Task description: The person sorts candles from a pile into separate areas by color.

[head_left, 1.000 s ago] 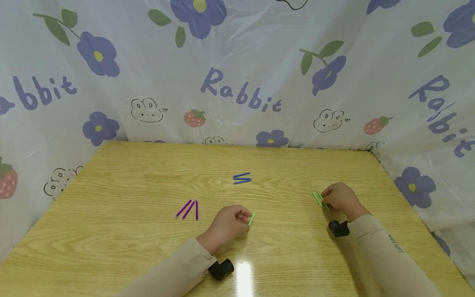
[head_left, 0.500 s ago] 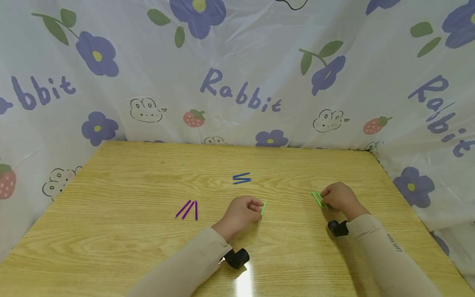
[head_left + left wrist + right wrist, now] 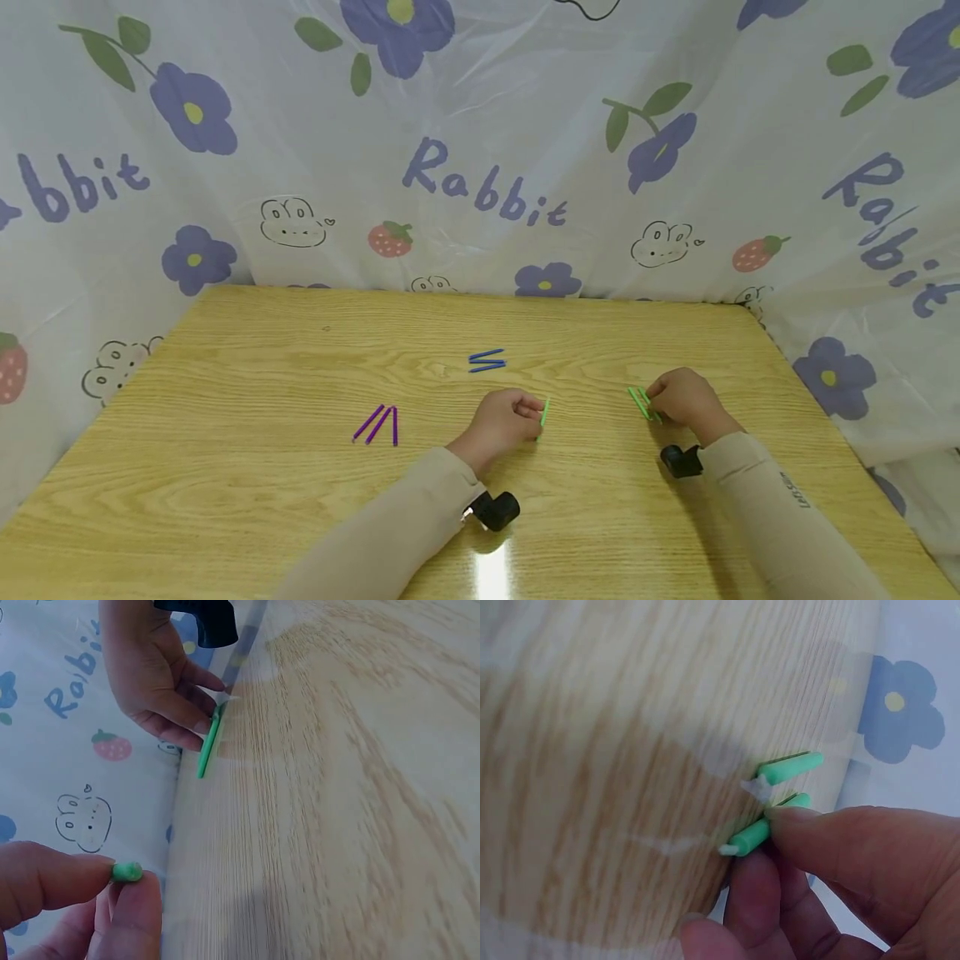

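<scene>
My left hand (image 3: pixel 504 423) pinches a thin green candle (image 3: pixel 543 418) between thumb and fingertips, held close over the middle of the table; the left wrist view shows its near end (image 3: pixel 127 871) end-on. To the right, my right hand (image 3: pixel 684 397) pinches a second green candle (image 3: pixel 751 837), which has a short white wick, between thumb and finger at the tabletop. Beside it lies another green candle (image 3: pixel 793 766), nearly parallel and a small gap away, its wick also white.
Three purple candles (image 3: pixel 378 425) lie fanned out on the wooden table (image 3: pixel 225 500), left of my left hand. Farther back, three blue candles (image 3: pixel 487 362) lie close together in a zigzag. A white curtain (image 3: pixel 480 100) printed with flowers and rabbits hangs behind the table.
My left hand has moved right and slightly away from me with its green candle, nearing the right hand. The right hand stays in place at the other green candles.
</scene>
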Demonstrator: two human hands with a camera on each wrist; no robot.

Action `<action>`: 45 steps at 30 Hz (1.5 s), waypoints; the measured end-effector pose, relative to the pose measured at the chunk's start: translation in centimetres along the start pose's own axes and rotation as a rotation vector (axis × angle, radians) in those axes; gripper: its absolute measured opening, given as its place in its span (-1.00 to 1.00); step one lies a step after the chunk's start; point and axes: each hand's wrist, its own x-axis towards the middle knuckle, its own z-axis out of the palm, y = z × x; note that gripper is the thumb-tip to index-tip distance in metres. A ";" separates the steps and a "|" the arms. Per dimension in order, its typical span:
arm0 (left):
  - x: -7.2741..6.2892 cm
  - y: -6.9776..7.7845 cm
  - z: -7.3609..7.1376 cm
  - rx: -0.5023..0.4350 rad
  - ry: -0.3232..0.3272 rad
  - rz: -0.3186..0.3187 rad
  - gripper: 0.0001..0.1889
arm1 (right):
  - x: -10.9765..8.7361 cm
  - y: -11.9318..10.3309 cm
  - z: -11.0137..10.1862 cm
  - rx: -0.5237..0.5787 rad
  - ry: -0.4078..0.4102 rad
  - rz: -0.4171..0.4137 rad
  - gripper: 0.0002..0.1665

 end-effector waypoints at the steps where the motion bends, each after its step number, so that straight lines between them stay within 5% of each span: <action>1: 0.1 0.0 0.1 0.001 0.000 -0.004 -0.74 | 0.0 0.0 0.0 -0.001 0.001 0.002 -0.69; 24: 2.3 0.9 3.9 -0.033 -0.040 0.006 -0.74 | -0.2 -0.2 0.0 0.001 0.005 0.004 -0.68; 45: 4.8 1.4 6.6 -0.145 -0.049 -0.059 -0.72 | 0.0 -0.1 -0.1 0.002 -0.008 0.019 -0.73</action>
